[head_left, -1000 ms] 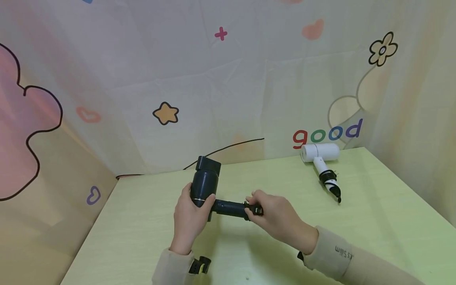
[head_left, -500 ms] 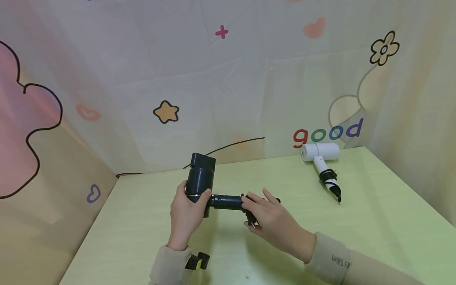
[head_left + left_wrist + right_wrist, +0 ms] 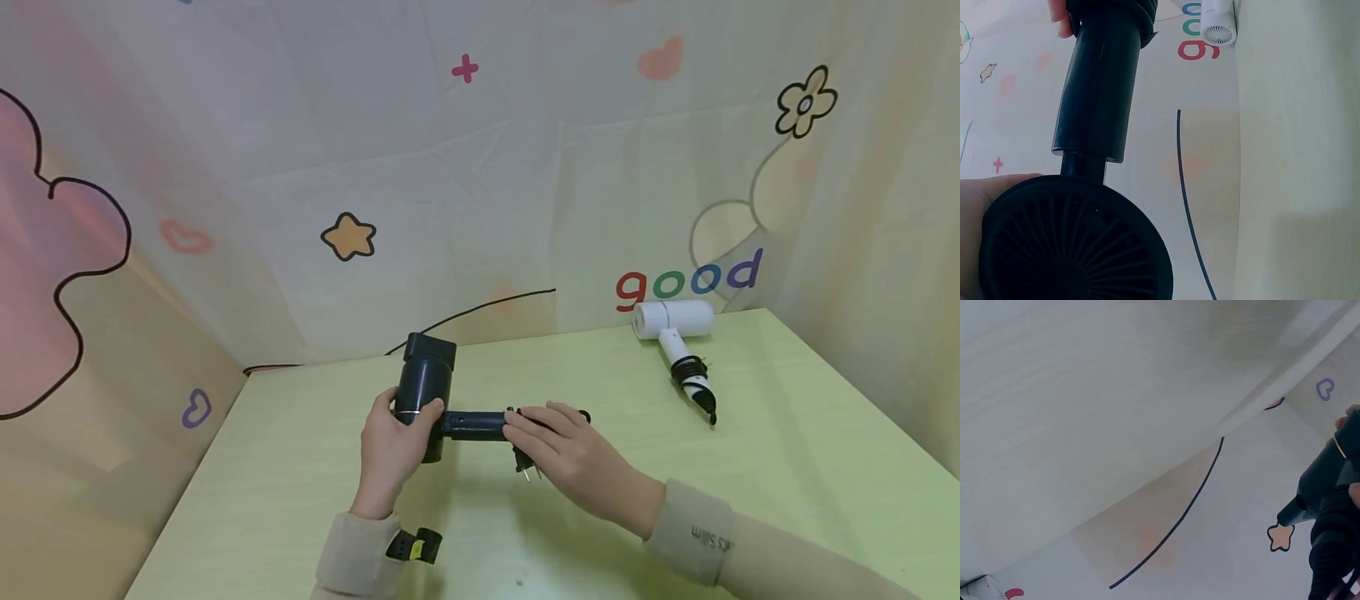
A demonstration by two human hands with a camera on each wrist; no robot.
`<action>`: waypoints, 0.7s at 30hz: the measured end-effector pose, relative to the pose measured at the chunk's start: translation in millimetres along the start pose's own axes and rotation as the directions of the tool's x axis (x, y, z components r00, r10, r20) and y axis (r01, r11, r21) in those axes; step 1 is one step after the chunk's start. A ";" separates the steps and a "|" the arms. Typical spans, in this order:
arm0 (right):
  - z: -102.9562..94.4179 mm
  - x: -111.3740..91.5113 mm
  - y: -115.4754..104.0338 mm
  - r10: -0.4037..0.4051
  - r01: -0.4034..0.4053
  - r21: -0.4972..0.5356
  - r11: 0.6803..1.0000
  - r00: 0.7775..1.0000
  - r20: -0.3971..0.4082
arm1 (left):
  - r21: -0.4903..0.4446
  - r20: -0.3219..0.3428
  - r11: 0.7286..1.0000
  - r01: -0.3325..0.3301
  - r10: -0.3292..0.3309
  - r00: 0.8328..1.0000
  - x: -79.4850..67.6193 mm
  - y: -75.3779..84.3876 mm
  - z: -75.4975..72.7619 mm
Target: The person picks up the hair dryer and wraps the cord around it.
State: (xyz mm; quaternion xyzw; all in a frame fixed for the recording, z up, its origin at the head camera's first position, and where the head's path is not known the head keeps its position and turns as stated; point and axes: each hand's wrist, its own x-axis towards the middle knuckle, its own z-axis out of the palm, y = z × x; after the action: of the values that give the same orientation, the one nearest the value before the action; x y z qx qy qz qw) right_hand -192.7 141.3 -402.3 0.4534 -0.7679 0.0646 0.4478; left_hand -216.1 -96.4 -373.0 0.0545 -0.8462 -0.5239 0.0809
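Note:
A dark navy hair dryer (image 3: 423, 379) is held up over the table, its barrel upright and its handle pointing right. My left hand (image 3: 386, 458) grips the barrel near its lower end, thumb across the front. My right hand (image 3: 581, 454) holds the far end of the handle, fingers laid over the black power cord (image 3: 1141, 15) bunched there; its thumb is hidden in the head view. Below those fingers hangs the plug (image 3: 522, 460), metal prongs downward. A small end of cord (image 3: 585, 416) sticks out beyond the knuckles. The round ribbed grille (image 3: 1072, 244) faces the left wrist camera.
At the back right of the pale green table (image 3: 300, 483) lies a white hair dryer (image 3: 686, 320), with its black cord (image 3: 688, 370) wound round the handle. A printed curtain (image 3: 480, 192) hangs behind the table and along its sides.
The plug was between the right fingers and now hangs below them, prongs down. The right fingers spread, then came together over the handle end. The left hand keeps its grip, moving slightly left.

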 end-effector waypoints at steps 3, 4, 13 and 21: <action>2.5 0.5 2.3 -0.012 0.012 -0.016 1.000 1.000 -0.009 | -0.012 0.008 1.000 0.018 -0.017 1.000 0.9 0.6 0.2; 3.1 0.2 2.9 -0.011 0.011 -0.025 1.000 1.000 -0.001 | -0.016 0.012 1.000 0.022 -0.022 1.000 1.0 1.1 0.2; 14.1 -3.4 11.3 -0.001 0.002 -0.104 0.995 1.000 0.017 | -0.008 0.017 0.997 0.073 -0.073 0.997 5.7 0.8 8.8; 22.4 -7.6 24.1 -0.050 0.045 -0.115 0.992 0.998 -0.041 | 0.025 0.011 0.997 0.071 -0.071 0.997 6.7 3.2 17.0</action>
State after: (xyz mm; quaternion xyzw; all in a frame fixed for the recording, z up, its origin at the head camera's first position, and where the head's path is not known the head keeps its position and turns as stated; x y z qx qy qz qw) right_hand -223.5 148.8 -413.8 0.4437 -0.7494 0.0201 0.4910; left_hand -225.9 -81.3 -377.0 0.0825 -0.8506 -0.5162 0.0565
